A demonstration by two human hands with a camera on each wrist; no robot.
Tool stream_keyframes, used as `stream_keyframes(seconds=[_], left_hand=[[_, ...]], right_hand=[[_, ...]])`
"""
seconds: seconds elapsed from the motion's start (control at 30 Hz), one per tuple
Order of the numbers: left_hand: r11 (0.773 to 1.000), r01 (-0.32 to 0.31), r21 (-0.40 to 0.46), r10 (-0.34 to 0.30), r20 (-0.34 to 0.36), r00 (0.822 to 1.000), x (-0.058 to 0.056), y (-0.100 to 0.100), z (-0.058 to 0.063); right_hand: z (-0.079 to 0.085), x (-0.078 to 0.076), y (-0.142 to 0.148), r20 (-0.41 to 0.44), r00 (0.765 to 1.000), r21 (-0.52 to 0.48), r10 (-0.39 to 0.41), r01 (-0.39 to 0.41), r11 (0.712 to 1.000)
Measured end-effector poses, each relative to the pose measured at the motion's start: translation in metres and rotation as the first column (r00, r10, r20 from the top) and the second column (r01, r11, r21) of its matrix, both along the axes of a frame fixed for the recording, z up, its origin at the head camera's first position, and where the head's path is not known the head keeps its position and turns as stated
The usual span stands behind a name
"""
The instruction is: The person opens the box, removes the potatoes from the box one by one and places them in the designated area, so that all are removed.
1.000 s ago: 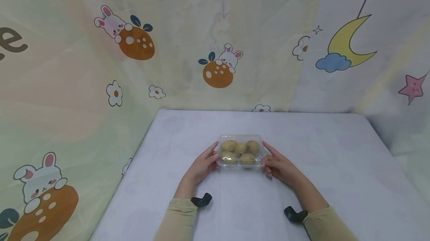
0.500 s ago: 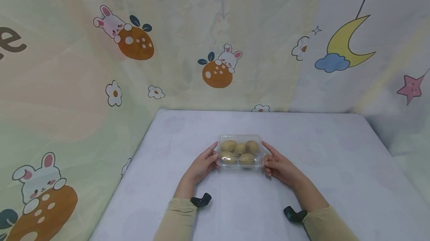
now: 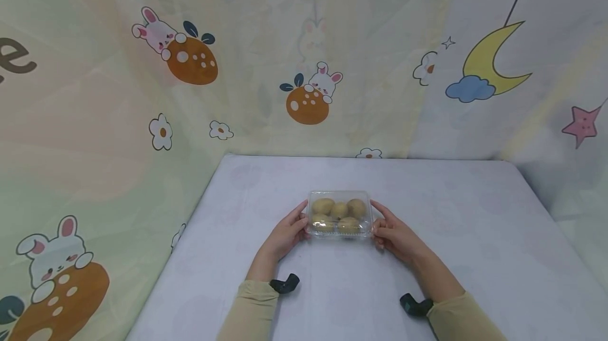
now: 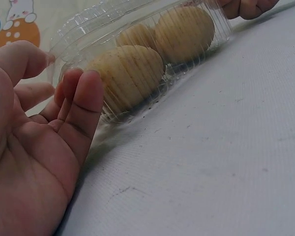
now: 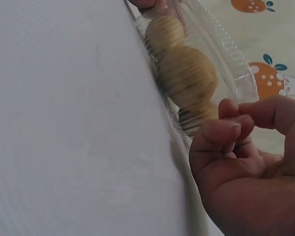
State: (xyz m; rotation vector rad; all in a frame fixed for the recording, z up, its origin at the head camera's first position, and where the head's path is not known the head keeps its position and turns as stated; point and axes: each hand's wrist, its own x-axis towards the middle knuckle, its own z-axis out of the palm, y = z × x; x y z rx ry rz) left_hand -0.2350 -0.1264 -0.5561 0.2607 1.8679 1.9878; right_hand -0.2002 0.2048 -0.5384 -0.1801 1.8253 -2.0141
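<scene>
A clear plastic clamshell box with its lid down sits near the middle of the white-covered table. Inside lie several yellow-brown potatoes. My left hand holds the box's left side, its index finger stretched along that side. On the right side my right hand holds it the same way, the other fingers curled. In the left wrist view, my left thumb is at the box rim, with fingers bent beside the wall. The right wrist view shows my right thumb and finger pinching near the rim.
A printed cloth with rabbits, fruit and a moon hangs behind the table and along its left. Black wrist cameras sit on both wrists, below beige sleeves. The table's far edge lies behind the box.
</scene>
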Motion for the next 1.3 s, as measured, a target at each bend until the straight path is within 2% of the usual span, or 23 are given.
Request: stream_keyframes(seconds=[0.17, 0.5, 0.63, 0.73, 0.83, 0.93, 1.03, 1.13, 1.23, 1.3], left_hand=[[1.0, 0.002, 0.002, -0.002, -0.006, 1.0, 0.0, 0.0, 0.0], [1.0, -0.008, -0.007, 0.008, 0.005, 1.0, -0.001, -0.001, 0.0], [1.0, -0.02, -0.005, 0.021, 0.014, 1.0, -0.001, -0.001, 0.0], [1.0, -0.022, -0.004, 0.022, 0.022, 1.0, -0.001, 0.0, 0.001], [1.0, -0.024, -0.002, 0.024, 0.025, 0.999, -0.001, 0.0, 0.001], [1.0, -0.026, 0.002, 0.026, 0.023, 0.999, 0.0, 0.0, 0.001], [1.0, -0.019, 0.002, 0.019, 0.019, 1.0, 0.0, 0.001, 0.001], [1.0, -0.016, 0.002, 0.016, 0.018, 1.0, 0.0, 0.001, 0.0], [1.0, -0.021, 0.007, 0.021, 0.016, 1.0, 0.001, 0.001, 0.001], [1.0, -0.026, 0.005, 0.025, 0.013, 1.0, 0.001, 0.001, 0.001]], right_hand=[[0.003, -0.001, -0.005, 0.008, 0.999, 0.068, -0.045, 0.044, 0.997], [0.009, 0.005, -0.015, -0.016, 0.992, 0.119, -0.123, 0.124, 0.985], [0.009, 0.005, -0.017, 0.007, 0.989, 0.128, -0.147, 0.145, 0.981], [0.007, 0.004, -0.014, 0.031, 0.991, 0.105, -0.133, 0.129, 0.986], [0.005, 0.003, -0.01, 0.018, 0.997, 0.095, -0.079, 0.077, 0.993], [0.005, 0.0, -0.005, -0.014, 0.999, 0.153, -0.042, 0.044, 0.987], [0.005, -0.004, 0.003, -0.064, 0.998, 0.296, -0.025, 0.043, 0.954], [0.006, -0.01, 0.012, -0.175, 0.985, 0.461, -0.009, 0.09, 0.883], [0.01, -0.015, 0.019, -0.324, 0.946, 0.555, 0.029, 0.165, 0.815], [0.013, -0.019, 0.022, -0.428, 0.9, 0.566, 0.085, 0.193, 0.801]])
